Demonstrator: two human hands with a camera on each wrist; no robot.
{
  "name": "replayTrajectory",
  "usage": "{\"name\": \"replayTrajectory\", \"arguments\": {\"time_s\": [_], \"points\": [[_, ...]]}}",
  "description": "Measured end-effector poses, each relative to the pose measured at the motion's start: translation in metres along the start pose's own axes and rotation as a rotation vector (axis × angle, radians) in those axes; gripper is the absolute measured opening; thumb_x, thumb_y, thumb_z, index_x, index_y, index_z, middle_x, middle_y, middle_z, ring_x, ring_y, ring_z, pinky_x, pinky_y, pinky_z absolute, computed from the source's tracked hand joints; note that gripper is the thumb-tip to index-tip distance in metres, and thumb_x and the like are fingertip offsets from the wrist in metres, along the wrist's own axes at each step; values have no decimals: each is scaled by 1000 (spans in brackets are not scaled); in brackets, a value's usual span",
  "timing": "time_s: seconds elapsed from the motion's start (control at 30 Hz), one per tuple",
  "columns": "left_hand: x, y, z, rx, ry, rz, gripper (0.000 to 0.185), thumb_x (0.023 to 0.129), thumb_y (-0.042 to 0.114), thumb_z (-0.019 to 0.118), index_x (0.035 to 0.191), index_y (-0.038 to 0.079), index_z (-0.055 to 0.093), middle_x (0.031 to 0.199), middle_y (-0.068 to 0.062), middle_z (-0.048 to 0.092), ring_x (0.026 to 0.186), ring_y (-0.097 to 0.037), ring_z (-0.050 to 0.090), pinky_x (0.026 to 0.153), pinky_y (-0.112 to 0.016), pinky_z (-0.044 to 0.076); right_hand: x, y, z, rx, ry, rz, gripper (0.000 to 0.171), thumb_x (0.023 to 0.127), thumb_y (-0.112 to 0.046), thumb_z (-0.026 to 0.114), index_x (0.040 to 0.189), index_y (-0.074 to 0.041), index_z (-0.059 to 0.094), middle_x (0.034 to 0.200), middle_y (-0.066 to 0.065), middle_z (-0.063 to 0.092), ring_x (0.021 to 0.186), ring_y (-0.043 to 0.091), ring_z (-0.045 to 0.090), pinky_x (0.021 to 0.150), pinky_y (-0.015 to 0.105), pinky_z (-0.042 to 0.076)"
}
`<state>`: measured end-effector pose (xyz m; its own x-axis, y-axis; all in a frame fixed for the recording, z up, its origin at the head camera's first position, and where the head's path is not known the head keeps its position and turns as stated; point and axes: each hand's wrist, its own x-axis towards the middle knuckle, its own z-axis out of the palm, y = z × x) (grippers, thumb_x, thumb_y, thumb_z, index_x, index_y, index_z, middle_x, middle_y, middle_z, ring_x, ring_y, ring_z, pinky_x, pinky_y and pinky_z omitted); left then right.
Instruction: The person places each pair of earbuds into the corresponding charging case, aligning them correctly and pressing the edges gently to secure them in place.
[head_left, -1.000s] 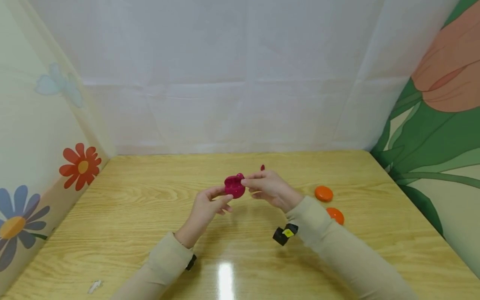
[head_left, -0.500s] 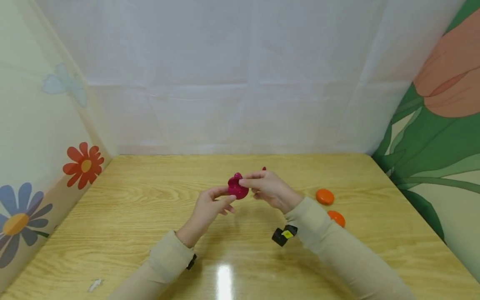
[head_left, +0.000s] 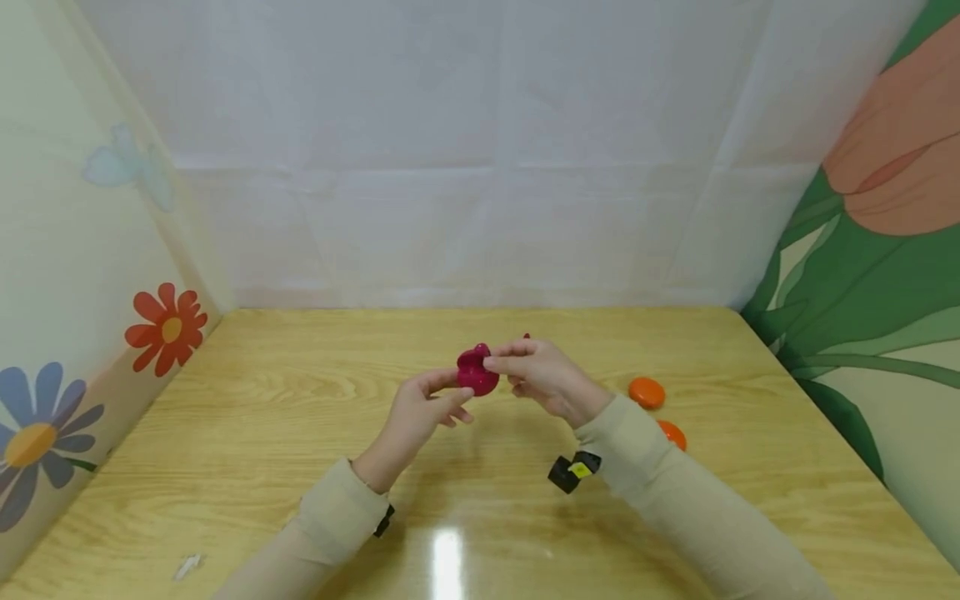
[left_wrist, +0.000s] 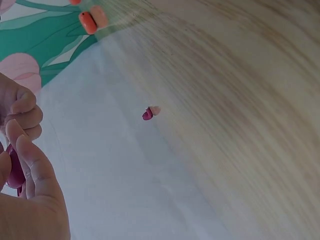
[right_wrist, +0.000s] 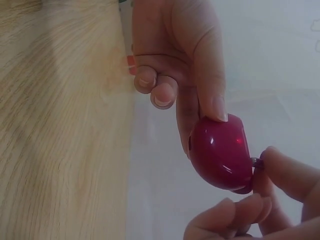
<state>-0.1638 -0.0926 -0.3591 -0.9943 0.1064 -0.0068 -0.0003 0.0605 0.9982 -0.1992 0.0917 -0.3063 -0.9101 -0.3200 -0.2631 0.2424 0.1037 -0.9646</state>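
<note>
My left hand (head_left: 420, 412) holds a glossy magenta earbud case (head_left: 478, 382) above the table, thumb and fingers at its sides. The case's lid is up, and a small red light shows on its front in the right wrist view. My right hand (head_left: 551, 379) pinches a small earbud (right_wrist: 258, 162) between thumb and forefinger at the case's opening. Those fingers mostly cover it, so how far it sits inside is hidden. Another magenta earbud (left_wrist: 147, 114) lies on the table beyond, nearly hidden behind the right hand in the head view.
Two round orange cases (head_left: 647, 392) (head_left: 674, 435) lie on the wooden table (head_left: 300, 467) to the right, the nearer partly behind the right sleeve. A white scrap (head_left: 187, 567) lies front left. A white cloth (head_left: 480, 208) hangs behind; flower-printed panels stand at both sides.
The case has shifted slightly right and turned in my left hand, so less of its inside shows in the head view. My right hand keeps its pinch at the opening.
</note>
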Motion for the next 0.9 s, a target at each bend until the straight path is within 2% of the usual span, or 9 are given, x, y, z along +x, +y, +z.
{"name": "replayTrajectory", "arguments": {"time_s": [0.47, 0.63, 0.77, 0.9], "points": [[-2, 2, 3, 8, 1, 24, 32, 92, 8, 67, 122, -2, 64, 116, -14, 66, 65, -16, 68, 62, -26, 52, 2, 4, 4, 20, 6, -14, 6, 92, -9, 66, 95, -4, 65, 72, -3, 53, 57, 10, 37, 54, 23, 34], [-2, 3, 4, 8, 5, 26, 31, 91, 7, 67, 121, -2, 65, 116, -13, 66, 64, -16, 68, 62, -27, 53, 1, 4, 6, -39, 25, -14, 13, 92, -14, 68, 100, -3, 66, 77, -2, 55, 57, 11, 37, 55, 23, 32], [-2, 3, 4, 7, 0, 28, 31, 92, 9, 67, 121, -3, 64, 116, -14, 66, 64, -16, 68, 62, -27, 53, 0, 4, 7, -102, 51, -22, 14, 91, -16, 70, 98, -4, 68, 85, -1, 60, 57, 12, 36, 56, 25, 33], [-1, 2, 3, 4, -7, 29, 31, 92, 9, 67, 121, -3, 64, 116, -15, 66, 64, -15, 68, 63, -27, 53, 0, 4, 8, -166, 73, -31, 15, 90, -17, 71, 97, -4, 71, 95, 2, 64, 63, 14, 40, 58, 27, 34]]}}
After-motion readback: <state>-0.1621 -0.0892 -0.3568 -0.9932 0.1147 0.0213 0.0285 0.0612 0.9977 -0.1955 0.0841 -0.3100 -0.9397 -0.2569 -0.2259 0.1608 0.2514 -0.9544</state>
